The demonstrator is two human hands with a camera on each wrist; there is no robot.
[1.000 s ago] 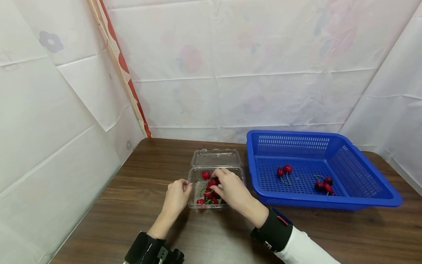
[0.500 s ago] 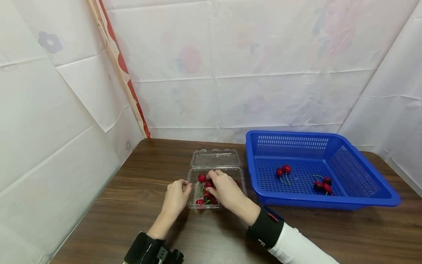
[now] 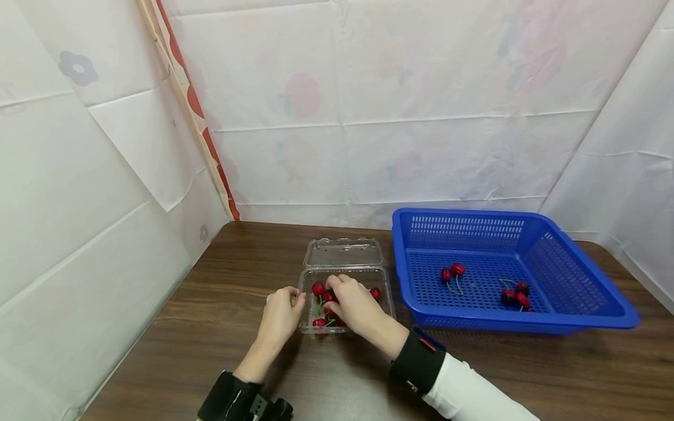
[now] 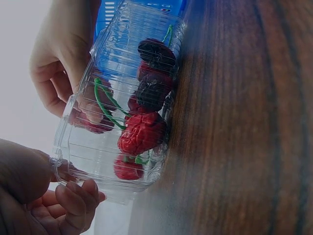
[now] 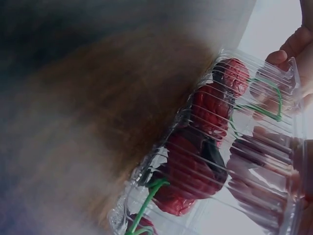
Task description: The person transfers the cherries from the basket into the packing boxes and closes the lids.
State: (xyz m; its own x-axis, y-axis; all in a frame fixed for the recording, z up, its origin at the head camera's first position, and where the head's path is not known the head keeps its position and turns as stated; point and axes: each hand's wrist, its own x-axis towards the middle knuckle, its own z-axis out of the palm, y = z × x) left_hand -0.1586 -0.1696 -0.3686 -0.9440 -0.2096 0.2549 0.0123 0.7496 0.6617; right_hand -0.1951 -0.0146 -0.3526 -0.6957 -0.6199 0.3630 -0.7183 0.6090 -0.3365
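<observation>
A clear plastic clamshell box (image 3: 347, 329) stands on the table with its lid (image 3: 344, 253) folded back. Several red cherries (image 4: 142, 133) with green stems lie inside. My left hand (image 3: 281, 313) pinches the box's left rim between thumb and fingers. From the right, my right hand (image 3: 358, 304) reaches into the box, fingers bent downward. In the left wrist view its fingertips hold a dark red cherry (image 4: 95, 125) raised above the others. One cherry (image 3: 375, 293) lies apart near the box's right wall. The right hand hides some of the cherries in the head view.
A blue perforated basket (image 3: 505, 321) stands right of the box, with a pair of cherries (image 3: 457, 269) and a small cluster of cherries (image 3: 521, 300) in it. White patterned sheets (image 3: 337, 164) hang behind and beside the brown wooden table (image 3: 210, 327).
My right hand has shifted left inside the box, uncovering a cherry at the right wall. The upper left cherry has moved a little left and down. My left hand stays at the rim.
</observation>
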